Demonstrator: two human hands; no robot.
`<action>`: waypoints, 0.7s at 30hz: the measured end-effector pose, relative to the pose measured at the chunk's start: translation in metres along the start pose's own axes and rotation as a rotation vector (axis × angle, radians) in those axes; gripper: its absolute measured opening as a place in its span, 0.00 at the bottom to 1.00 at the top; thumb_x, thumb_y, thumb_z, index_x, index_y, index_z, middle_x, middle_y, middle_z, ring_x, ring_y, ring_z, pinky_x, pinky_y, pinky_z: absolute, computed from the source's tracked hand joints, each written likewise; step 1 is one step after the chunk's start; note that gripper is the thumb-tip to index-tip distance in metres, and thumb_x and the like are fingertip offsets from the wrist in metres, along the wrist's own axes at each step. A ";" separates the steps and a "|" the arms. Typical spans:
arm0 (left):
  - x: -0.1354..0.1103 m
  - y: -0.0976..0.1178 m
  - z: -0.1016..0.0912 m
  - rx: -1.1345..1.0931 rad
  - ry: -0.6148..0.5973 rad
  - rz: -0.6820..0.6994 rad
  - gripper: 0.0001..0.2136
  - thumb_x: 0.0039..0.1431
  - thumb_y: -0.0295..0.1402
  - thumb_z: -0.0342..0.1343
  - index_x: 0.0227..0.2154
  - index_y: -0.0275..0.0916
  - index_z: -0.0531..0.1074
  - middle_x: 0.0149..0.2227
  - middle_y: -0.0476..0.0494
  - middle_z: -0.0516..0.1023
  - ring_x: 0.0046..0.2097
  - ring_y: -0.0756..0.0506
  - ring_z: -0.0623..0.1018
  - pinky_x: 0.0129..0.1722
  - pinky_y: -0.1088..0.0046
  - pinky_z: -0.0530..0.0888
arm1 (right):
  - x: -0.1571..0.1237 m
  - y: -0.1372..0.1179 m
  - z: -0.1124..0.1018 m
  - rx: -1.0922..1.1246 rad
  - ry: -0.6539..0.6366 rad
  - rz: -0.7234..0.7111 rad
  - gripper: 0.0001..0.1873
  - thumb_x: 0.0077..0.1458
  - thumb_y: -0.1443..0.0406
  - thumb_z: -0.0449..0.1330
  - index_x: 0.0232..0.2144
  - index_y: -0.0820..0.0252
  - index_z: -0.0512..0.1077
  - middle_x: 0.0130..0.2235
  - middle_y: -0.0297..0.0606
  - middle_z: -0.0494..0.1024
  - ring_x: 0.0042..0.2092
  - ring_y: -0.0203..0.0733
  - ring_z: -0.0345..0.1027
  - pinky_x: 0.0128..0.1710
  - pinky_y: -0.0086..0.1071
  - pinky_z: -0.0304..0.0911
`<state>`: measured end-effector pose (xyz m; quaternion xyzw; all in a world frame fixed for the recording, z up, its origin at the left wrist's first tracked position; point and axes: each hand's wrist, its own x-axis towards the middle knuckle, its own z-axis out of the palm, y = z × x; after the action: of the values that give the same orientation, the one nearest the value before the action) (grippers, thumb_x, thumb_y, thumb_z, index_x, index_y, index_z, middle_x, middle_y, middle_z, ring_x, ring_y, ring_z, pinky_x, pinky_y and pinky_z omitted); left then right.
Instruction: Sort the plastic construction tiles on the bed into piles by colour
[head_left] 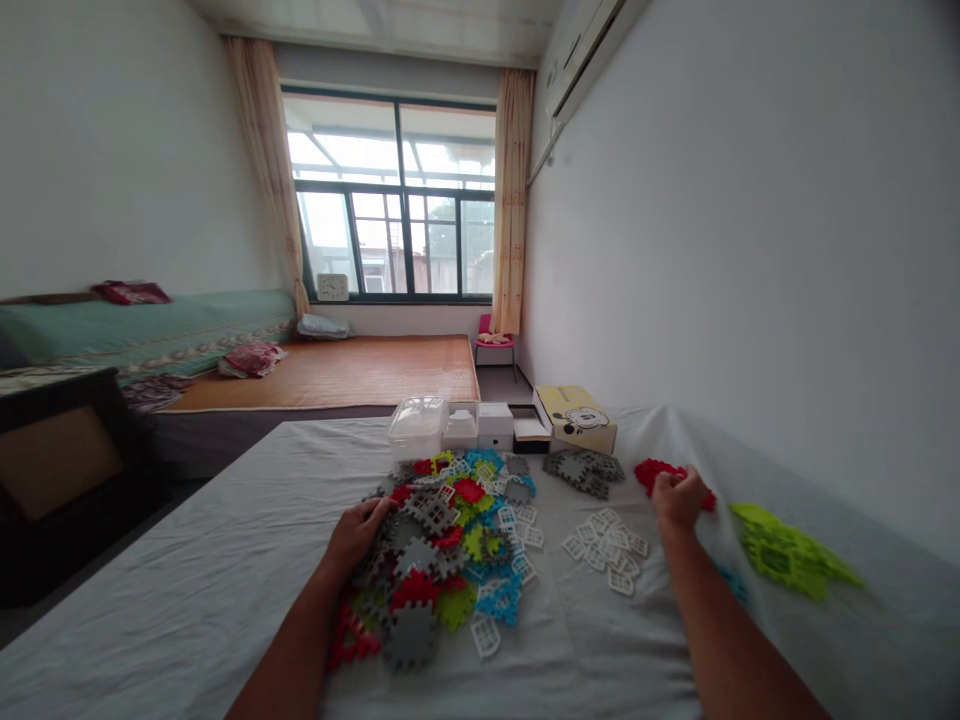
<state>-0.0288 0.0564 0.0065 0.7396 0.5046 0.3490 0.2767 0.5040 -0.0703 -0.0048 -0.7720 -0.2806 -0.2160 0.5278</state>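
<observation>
A mixed heap of interlocking plastic building pieces (pixel 416 555) in grey, red, lime and blue lies on the cloth. At its left side is my left hand (pixel 358 532), fingers drawn together beside a red piece; what they grip, if anything, is hidden. My right hand (pixel 681 497) is closed on a red toothed piece (pixel 703 492) at the small red pile (pixel 651 470). Between my hands lie white window-shaped pieces (pixel 607 545). Grey pieces (pixel 581 468) are gathered behind them. Lime pieces (pixel 795 550) are stacked to the right, and blue pieces (pixel 731 580) show partly behind my right forearm.
Along the far edge stand a clear plastic box (pixel 418 425), white boxes (pixel 495 425), an open black-edged box (pixel 530 432) and a yellow cartoon box (pixel 576 418). Light cloth (pixel 225 560) covers the work surface. A wall (pixel 787 250) rises close on the right; a bed (pixel 375 365) lies beyond.
</observation>
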 end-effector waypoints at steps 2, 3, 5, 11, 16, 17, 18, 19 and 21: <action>-0.001 0.001 0.000 -0.004 0.010 -0.002 0.22 0.52 0.49 0.46 0.33 0.38 0.77 0.33 0.49 0.80 0.39 0.43 0.76 0.38 0.76 0.68 | -0.009 -0.016 0.003 0.031 -0.015 -0.039 0.30 0.46 0.62 0.47 0.49 0.79 0.60 0.46 0.63 0.67 0.49 0.59 0.60 0.46 0.51 0.56; -0.002 0.002 0.001 -0.007 0.012 -0.001 0.22 0.52 0.49 0.46 0.33 0.38 0.77 0.33 0.49 0.80 0.39 0.43 0.75 0.37 0.76 0.68 | -0.017 -0.028 0.005 0.070 -0.063 -0.073 0.28 0.47 0.62 0.47 0.49 0.76 0.62 0.46 0.61 0.68 0.47 0.56 0.62 0.46 0.48 0.58; -0.003 0.002 0.002 -0.010 0.007 0.005 0.22 0.53 0.49 0.45 0.33 0.38 0.77 0.32 0.49 0.80 0.38 0.43 0.75 0.36 0.76 0.68 | -0.041 -0.060 0.006 0.182 -0.251 -0.182 0.24 0.50 0.61 0.47 0.47 0.69 0.65 0.45 0.53 0.71 0.43 0.49 0.66 0.45 0.42 0.61; -0.004 -0.002 0.005 -0.031 0.024 0.021 0.23 0.53 0.49 0.44 0.32 0.37 0.77 0.31 0.49 0.79 0.35 0.44 0.75 0.35 0.76 0.67 | -0.138 -0.162 0.002 0.304 -0.975 -0.655 0.18 0.55 0.59 0.50 0.45 0.60 0.70 0.45 0.43 0.74 0.47 0.44 0.66 0.49 0.37 0.60; -0.004 -0.004 0.006 -0.027 0.026 0.032 0.23 0.54 0.48 0.44 0.32 0.37 0.77 0.31 0.48 0.79 0.34 0.45 0.75 0.35 0.76 0.67 | -0.166 -0.212 0.020 0.031 -1.021 -0.871 0.18 0.56 0.62 0.51 0.48 0.61 0.67 0.49 0.44 0.72 0.52 0.44 0.62 0.52 0.36 0.55; -0.004 -0.004 0.006 -0.029 0.024 0.030 0.23 0.54 0.48 0.44 0.32 0.37 0.77 0.31 0.48 0.79 0.34 0.45 0.75 0.34 0.76 0.67 | -0.167 -0.217 0.025 -0.017 -1.011 -0.879 0.17 0.56 0.62 0.51 0.47 0.61 0.68 0.48 0.44 0.72 0.51 0.45 0.63 0.51 0.36 0.55; -0.004 -0.004 0.005 -0.032 0.020 0.030 0.23 0.54 0.49 0.44 0.32 0.37 0.77 0.31 0.48 0.79 0.34 0.45 0.75 0.34 0.76 0.67 | -0.167 -0.220 0.029 -0.048 -1.005 -0.886 0.16 0.56 0.62 0.52 0.46 0.61 0.68 0.47 0.45 0.73 0.50 0.45 0.64 0.50 0.36 0.56; -0.004 -0.004 0.005 -0.033 0.017 0.032 0.23 0.54 0.48 0.44 0.32 0.37 0.77 0.31 0.48 0.79 0.34 0.45 0.75 0.34 0.76 0.67 | -0.168 -0.222 0.032 -0.061 -1.004 -0.894 0.15 0.55 0.62 0.52 0.44 0.60 0.70 0.45 0.45 0.74 0.48 0.45 0.65 0.49 0.36 0.57; -0.004 -0.003 0.005 -0.028 0.016 0.035 0.22 0.54 0.48 0.43 0.31 0.37 0.77 0.31 0.48 0.79 0.34 0.45 0.75 0.34 0.76 0.67 | -0.170 -0.222 0.032 -0.071 -1.006 -0.912 0.11 0.54 0.64 0.53 0.39 0.59 0.71 0.41 0.43 0.76 0.45 0.44 0.67 0.46 0.35 0.58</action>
<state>-0.0279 0.0536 0.0001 0.7416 0.4886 0.3670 0.2768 0.2309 -0.0114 0.0313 -0.6000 -0.7821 -0.0408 0.1634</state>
